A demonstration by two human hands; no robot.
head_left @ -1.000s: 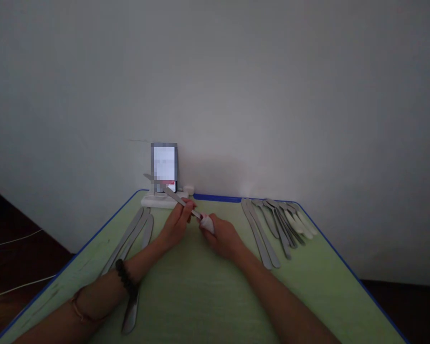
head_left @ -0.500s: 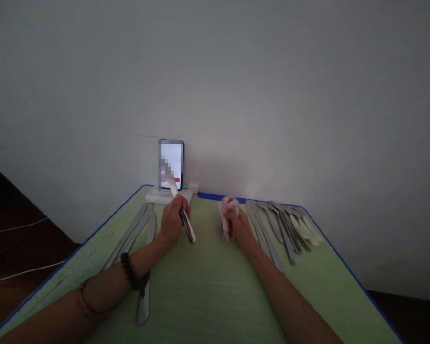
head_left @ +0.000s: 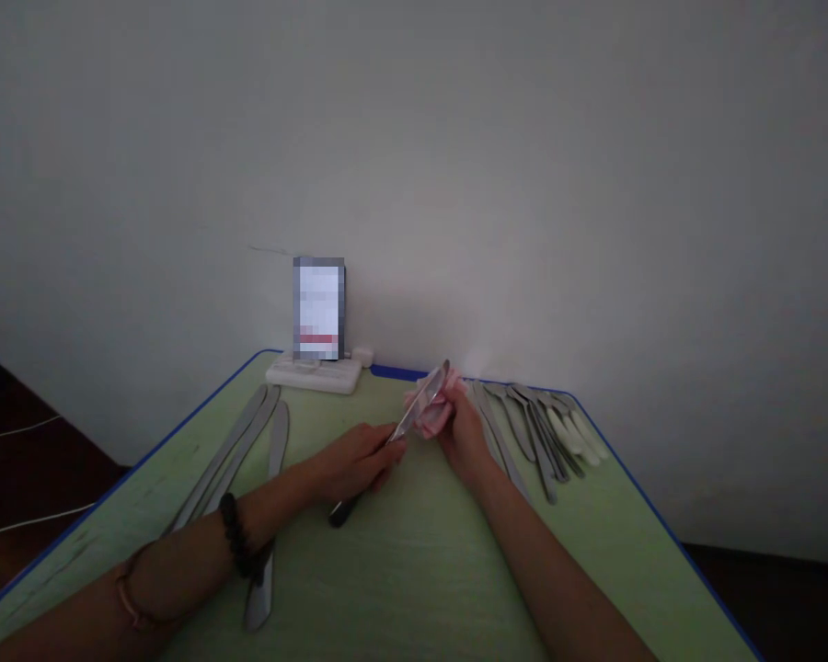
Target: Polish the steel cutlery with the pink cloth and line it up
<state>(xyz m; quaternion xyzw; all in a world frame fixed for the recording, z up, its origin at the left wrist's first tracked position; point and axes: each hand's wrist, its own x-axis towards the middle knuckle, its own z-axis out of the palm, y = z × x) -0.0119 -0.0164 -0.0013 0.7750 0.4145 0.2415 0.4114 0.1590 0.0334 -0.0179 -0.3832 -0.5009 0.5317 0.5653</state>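
Note:
My left hand (head_left: 362, 457) is closed round the handle of a table knife (head_left: 419, 402), whose shiny blade points up and to the right. The handle's end sticks out below the hand. A crumpled pink-and-white cloth (head_left: 433, 421) is gripped in my right hand (head_left: 465, 437). The blade lies over the front of the cloth; whether the cloth also wraps behind it I cannot tell. Several table knives (head_left: 278, 441) lie on the left of the table, partly under my left forearm.
On the green table (head_left: 414, 570) with a blue edge, several spoons and other cutlery (head_left: 538, 432) lie in a row at the right, some with pale handles. A lit phone (head_left: 319, 308) stands upright on a white base (head_left: 314, 374) at the back left, against the wall (head_left: 414, 184).
My left hand has swung the knife from pointing up-left to pointing up-right, bringing its blade onto the cloth. My right hand stays nearly in place. The view has shifted slightly.

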